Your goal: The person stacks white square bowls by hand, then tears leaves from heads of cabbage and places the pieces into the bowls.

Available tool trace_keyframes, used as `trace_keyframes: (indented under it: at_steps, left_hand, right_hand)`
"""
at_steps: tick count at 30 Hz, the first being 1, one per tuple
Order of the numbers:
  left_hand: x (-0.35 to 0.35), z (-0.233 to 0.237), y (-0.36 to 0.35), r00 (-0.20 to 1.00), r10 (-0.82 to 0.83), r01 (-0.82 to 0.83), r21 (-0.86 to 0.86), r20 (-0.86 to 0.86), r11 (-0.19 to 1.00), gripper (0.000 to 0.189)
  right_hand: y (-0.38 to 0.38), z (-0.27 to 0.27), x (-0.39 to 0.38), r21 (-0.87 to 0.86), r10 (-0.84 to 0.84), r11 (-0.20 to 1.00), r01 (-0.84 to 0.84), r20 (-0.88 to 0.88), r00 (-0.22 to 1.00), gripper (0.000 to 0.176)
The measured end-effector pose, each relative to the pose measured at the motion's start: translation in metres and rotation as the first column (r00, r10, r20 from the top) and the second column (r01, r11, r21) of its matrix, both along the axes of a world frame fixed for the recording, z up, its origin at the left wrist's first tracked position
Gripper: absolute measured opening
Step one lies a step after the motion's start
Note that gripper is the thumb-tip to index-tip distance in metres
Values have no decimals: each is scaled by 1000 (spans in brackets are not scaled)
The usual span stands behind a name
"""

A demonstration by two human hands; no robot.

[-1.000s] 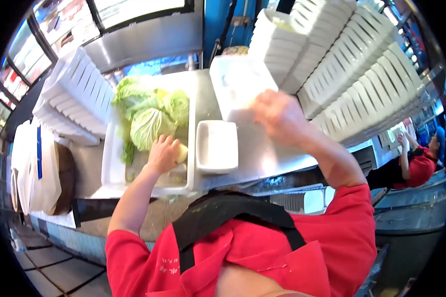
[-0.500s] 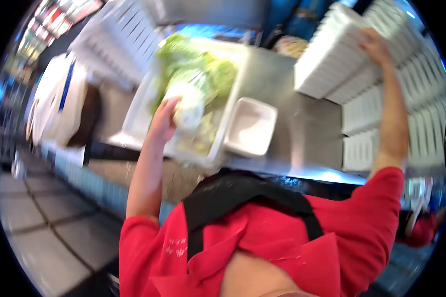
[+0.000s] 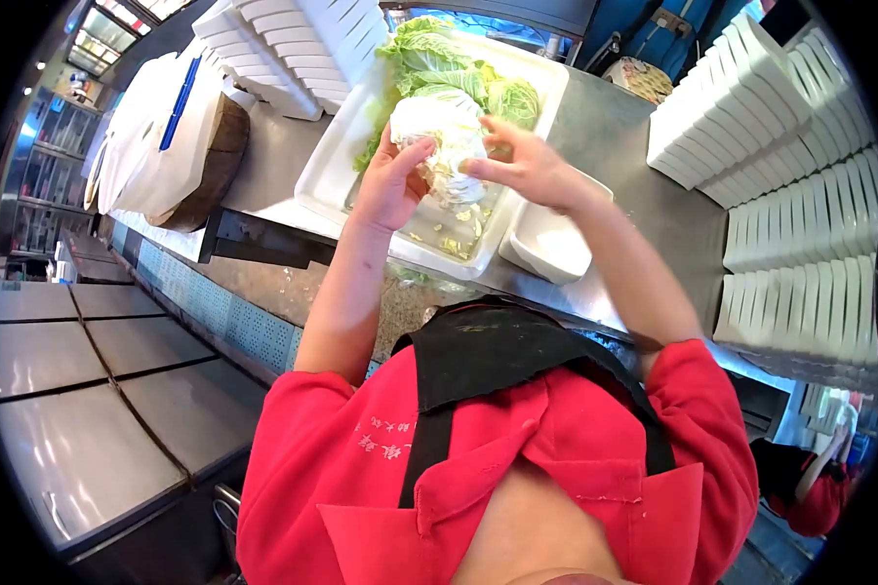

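My left hand [image 3: 397, 183] is closed around the pale base of a napa cabbage [image 3: 441, 122], held over a large white tub [image 3: 327, 180]. My right hand [image 3: 537, 168] is at the cabbage's right side, thumb and fingers apart and curved toward it. Its thumb tip looks to touch the cabbage, and the fingers are slightly blurred. Green cabbage leaves [image 3: 424, 49] fill the far part of the tub, with small pale scraps [image 3: 456, 244] near its front. A small white container [image 3: 551, 244] stands right of the tub, partly hidden by my right forearm.
Stacks of white containers [image 3: 741, 107] stand on the steel counter [image 3: 644, 210] at right, more [image 3: 293, 49] at back left. A round wooden block [image 3: 210, 166] under white cloth and a blue pen-like stick [image 3: 179, 102] lie left. Another person [image 3: 810, 487] is at far right.
My right hand has left the container stack and come over to the cabbage. My left hand still holds the cabbage above the tub. The view has shifted.
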State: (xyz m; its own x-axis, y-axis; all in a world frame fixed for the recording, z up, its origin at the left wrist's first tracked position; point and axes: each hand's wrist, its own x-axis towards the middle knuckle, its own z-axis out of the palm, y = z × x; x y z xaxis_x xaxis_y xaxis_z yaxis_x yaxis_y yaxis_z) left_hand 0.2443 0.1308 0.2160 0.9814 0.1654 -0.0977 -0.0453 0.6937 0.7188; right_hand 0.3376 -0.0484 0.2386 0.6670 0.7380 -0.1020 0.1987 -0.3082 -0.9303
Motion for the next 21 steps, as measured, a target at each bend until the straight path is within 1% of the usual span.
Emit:
trace_keyframes:
  at_steps: [1,2,3,4,5,6,7,8,9,11,12,13,14,16,17,18,19,20,21]
  left_hand:
    - [-1,3,-2,999,48,-49,34,12,998,51]
    - [-2,4,0,995,98,-99,67,24,993,51]
    - [-5,2,4,995,102,-103,62,22,993,51]
    - [-6,-2,8,989,139,-145,125,56,981,49]
    - [-7,-5,12,981,173,-188,187,91,964,48]
    - [-9,-8,16,980,178,-191,180,85,965,48]
    - [-10,-10,20,970,229,-239,157,79,958,47]
    - [-11,-12,24,958,277,-285,134,75,949,47]
    - [-12,-14,30,957,280,-288,128,73,949,47]
    - [-14,-20,41,942,330,-293,335,-56,895,48]
    - [-16,-22,45,927,356,-276,435,-113,857,49]
    - [-16,-24,46,931,347,-268,432,-114,861,49]
    - [-17,-24,47,933,343,-259,460,-107,849,42]
    - [-15,-24,47,939,332,-244,513,-87,823,35]
    - [-14,-23,46,942,328,-238,538,-77,809,36]
    - [-15,-14,41,944,324,-233,562,-66,794,40]
    - [-18,-4,28,957,252,-156,477,-143,865,47]
    - [-21,6,17,960,247,-156,473,-136,867,47]
    - [-24,15,8,964,9,74,301,-265,951,47]
  right_hand:
    - [9,-5,-6,-2,2,1000,-2,4,1000,64]
    - [16,-9,-15,147,34,989,15,-321,947,61]
    - [20,-11,-21,276,109,958,79,-605,789,57]
    - [23,-11,-22,268,108,960,76,-609,786,57]
    - [23,-11,-20,147,50,988,53,-621,782,52]
    - [24,-12,-17,23,-8,999,29,-626,779,47]
    - [26,-23,-11,44,-24,996,77,-701,713,37]
    - [24,-22,-9,66,-25,992,110,-743,669,33]
    - [24,-23,-7,91,-17,988,125,-742,670,32]
    - [23,-26,-4,110,-18,983,148,-742,670,32]
    - [23,-27,-2,180,15,969,172,-733,680,33]
    - [22,-28,-3,249,46,948,197,-720,692,34]
    - [20,-24,-5,244,35,948,206,-719,694,34]
    - [16,-9,-9,331,101,908,257,-768,632,37]
    - [15,-6,-11,373,127,887,271,-762,635,40]
    - [15,-4,-14,369,116,887,276,-759,640,40]
    - [15,-1,-17,370,92,882,291,-741,665,38]
    - [15,2,-19,374,69,877,303,-720,690,37]
    - [14,2,-19,374,64,876,303,-715,696,37]
